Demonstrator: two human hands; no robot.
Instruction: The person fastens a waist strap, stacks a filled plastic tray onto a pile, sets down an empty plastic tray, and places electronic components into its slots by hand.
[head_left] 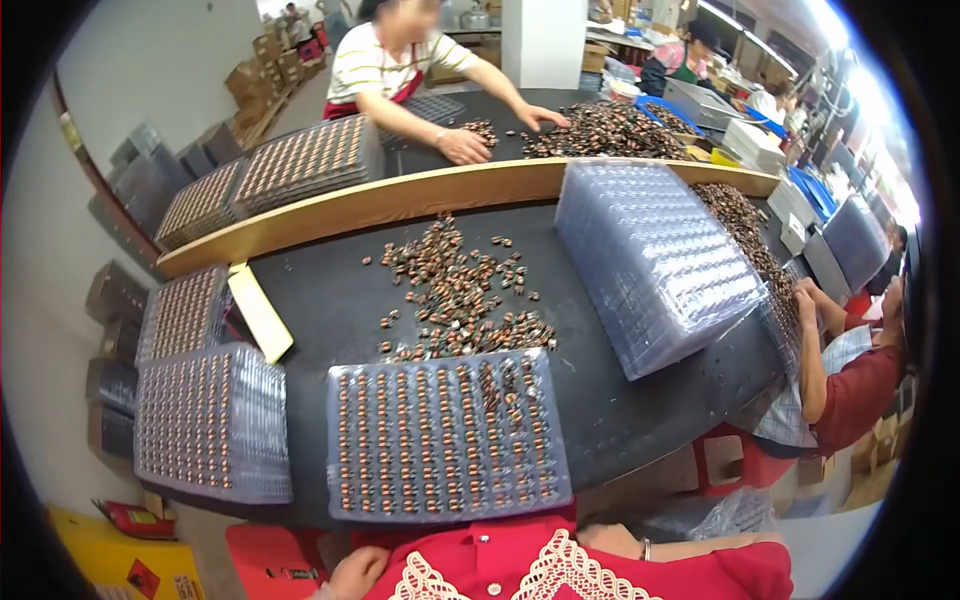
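Observation:
A clear plastic tray (345, 490) lies at the table's front edge before me, most of its pockets filled with small copper, green and black parts. Toward its right rear, some parts lie loose and jumbled over the pockets. My left hand (360, 572) is low by my body, below the tray's left front corner. On the other side, my right hand (608, 541) is close to my red shirt, below the tray's right front corner. Neither hand touches the tray. The fingers of both are largely hidden. Behind the tray spreads a loose pile of the same parts (455, 285).
Stacked empty clear trays (655, 260) stand at the right. Filled tray stacks (210, 425) and a yellow strip (260, 312) are at the left. A wooden divider (400, 205) crosses the black table. One co-worker's hands (463, 147) are beyond it; another co-worker sits at the right.

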